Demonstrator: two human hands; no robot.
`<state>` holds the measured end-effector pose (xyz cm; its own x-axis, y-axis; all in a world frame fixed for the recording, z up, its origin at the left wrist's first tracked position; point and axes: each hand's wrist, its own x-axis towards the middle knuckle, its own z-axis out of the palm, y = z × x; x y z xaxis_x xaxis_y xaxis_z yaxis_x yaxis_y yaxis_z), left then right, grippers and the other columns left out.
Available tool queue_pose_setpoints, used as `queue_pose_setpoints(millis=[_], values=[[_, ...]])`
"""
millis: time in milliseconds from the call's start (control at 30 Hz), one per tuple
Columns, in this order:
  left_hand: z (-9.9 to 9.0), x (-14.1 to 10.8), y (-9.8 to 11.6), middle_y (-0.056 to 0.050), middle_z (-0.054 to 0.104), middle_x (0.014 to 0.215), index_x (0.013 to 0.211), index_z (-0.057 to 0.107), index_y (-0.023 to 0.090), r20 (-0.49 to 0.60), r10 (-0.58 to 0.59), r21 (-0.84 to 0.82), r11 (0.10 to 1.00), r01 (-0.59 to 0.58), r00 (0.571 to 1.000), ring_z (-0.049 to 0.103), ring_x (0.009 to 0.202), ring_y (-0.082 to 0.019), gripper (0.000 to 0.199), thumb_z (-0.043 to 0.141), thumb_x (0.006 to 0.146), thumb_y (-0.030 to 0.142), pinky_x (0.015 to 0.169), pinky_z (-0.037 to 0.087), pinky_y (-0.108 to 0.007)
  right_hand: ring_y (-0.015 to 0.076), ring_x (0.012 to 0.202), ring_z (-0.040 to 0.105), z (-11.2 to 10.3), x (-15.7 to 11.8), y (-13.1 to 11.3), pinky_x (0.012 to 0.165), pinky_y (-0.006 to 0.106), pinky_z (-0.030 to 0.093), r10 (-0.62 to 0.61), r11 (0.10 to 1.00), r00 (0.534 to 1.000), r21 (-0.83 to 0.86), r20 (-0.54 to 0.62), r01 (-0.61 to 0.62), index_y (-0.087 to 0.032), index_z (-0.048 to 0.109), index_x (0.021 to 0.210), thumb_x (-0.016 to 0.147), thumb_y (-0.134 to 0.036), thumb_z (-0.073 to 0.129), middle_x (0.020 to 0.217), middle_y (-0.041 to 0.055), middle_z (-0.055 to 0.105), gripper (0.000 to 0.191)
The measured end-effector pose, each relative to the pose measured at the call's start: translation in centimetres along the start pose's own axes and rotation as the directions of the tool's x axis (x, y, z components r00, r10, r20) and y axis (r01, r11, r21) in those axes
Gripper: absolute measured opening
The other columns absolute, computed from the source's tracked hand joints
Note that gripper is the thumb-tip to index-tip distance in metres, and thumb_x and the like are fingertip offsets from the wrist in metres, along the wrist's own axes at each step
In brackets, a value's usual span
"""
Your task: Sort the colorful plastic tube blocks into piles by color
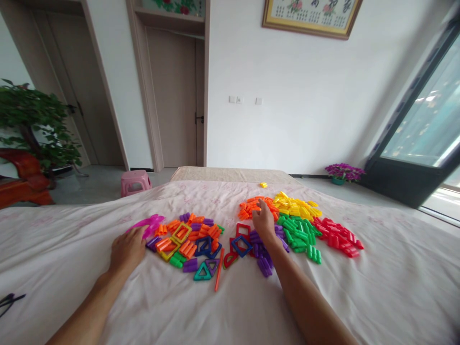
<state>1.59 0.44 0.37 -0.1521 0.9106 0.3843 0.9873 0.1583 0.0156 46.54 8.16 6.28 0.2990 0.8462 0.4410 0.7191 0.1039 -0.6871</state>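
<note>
My left hand (129, 248) rests on the cloth at the left edge of a mixed pile, fingers loosely stretched beside a magenta plastic piece (153, 223). In that pile lie orange ribbed plastic blocks (188, 248), purple blocks (190, 265), green blocks (177, 259) and a yellow square frame (181, 233). Over a heap of orange blocks (247, 209) is my right hand (264, 220), its thumb and forefinger apart with orange showing between them. Touching that heap are yellow blocks (293, 206) and green blocks (296, 232). Purple blocks (264, 263) lie partly under my right forearm.
Red blocks (339, 236) lie at the right. Between the piles are a blue square frame (241, 245), a teal triangle (202, 272) and an orange stick (219, 270). One yellow piece (263, 185) lies farther back. Dark glasses (10, 301) sit at the left; a pink stool (135, 182) stands beyond.
</note>
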Motion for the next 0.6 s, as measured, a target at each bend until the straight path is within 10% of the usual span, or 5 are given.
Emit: queue_pose_setpoints(millis=[167,500,600], values=[[0.3,0.0,-0.2,-0.007,0.067,0.132,0.135,0.057,0.02,-0.007,0.006,-0.004,1.0,-0.006,1.0,0.061,0.12,-0.02,0.046,0.04,0.093,0.02,0.103,0.042,-0.032,0.0203,0.106,0.067,1.4,-1.9,-1.4,0.096,0.032,0.05,-0.193,0.981,0.959,0.079,0.207,0.18,-0.018,0.069,0.118,0.084,-0.012,0.047,0.116,0.0078,0.072,0.041],[-0.3,0.4,-0.2,-0.006,0.066,0.135,0.134,0.058,0.022,0.044,-0.027,-0.041,0.999,0.029,0.999,0.062,0.119,-0.02,0.044,0.041,0.094,0.023,0.096,0.045,-0.03,0.0204,0.124,0.056,2.4,-7.2,-6.0,0.107,0.033,0.042,-0.578,0.799,0.636,0.199,0.511,0.567,-0.024,0.059,0.136,0.09,-0.012,0.05,0.133,0.0072,0.063,0.048],[-0.5,0.3,-0.1,-0.006,0.066,0.135,0.133,0.059,0.022,0.046,-0.026,-0.034,0.999,0.028,0.999,0.062,0.119,-0.02,0.044,0.04,0.094,0.022,0.097,0.044,-0.032,0.0207,0.118,0.058,2.4,-7.4,-6.0,0.103,0.032,0.044,-0.545,0.807,0.634,0.139,0.548,0.574,-0.024,0.062,0.131,0.087,-0.012,0.055,0.123,0.0075,0.067,0.046]])
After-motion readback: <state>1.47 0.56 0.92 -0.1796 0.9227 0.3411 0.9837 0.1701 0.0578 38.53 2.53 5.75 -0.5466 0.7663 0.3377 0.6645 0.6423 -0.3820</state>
